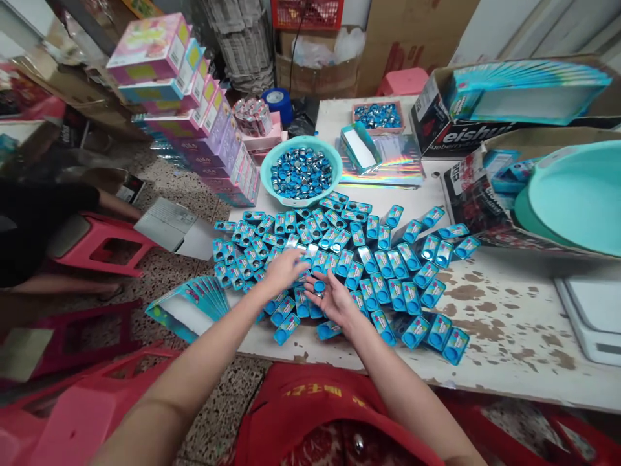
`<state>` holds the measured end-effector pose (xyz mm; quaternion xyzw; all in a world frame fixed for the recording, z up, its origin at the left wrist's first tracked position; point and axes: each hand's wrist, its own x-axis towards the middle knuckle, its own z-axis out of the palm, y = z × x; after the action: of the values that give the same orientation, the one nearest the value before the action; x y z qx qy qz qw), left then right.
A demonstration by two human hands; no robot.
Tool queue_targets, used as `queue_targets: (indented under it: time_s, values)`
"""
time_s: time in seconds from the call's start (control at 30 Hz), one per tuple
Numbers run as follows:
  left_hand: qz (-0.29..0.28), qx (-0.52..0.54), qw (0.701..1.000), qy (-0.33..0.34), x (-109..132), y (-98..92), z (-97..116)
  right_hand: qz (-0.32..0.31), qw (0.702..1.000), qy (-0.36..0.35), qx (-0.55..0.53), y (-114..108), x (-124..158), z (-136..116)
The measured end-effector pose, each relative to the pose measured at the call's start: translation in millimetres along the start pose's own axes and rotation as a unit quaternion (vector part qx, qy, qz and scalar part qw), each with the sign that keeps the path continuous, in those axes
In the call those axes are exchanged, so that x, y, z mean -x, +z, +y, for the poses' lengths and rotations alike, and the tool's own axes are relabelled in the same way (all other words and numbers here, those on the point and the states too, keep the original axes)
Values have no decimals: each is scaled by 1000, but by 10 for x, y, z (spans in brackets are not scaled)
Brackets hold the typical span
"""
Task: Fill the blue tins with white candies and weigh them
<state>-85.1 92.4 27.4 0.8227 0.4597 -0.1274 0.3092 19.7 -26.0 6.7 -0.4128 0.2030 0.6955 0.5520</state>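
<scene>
Many small blue tins [383,266] with round openings stand close together on the table. Some openings look dark, while others have a blue round cap in them. My left hand [284,268] is over the middle of the tins, its fingers bent together; what they hold, if anything, is hidden. Just to the right, my right hand [337,303] is turned palm up with its fingers curled around a blue round cap [319,287]. Behind the tins sits a turquoise bowl [268,184] full of blue and silver caps.
Stacked pink and purple boxes [213,145] rise at the left. Farther back are a pink tray [356,111] of caps and an open carton [431,123]. At right are a turquoise basin [577,194] and a white scale [596,317]. Another person's leg [63,283] shows by a stool.
</scene>
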Motion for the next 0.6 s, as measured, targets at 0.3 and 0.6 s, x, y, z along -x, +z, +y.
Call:
queue_targets:
  time_s: [0.3,0.6]
  values:
    - [31,16,995,-92,315,97,-347,-34,998,33,44,142,-129,339]
    - [-51,-114,960,-250,-299,-64,-696,-2,999,8,31,61,-127,243]
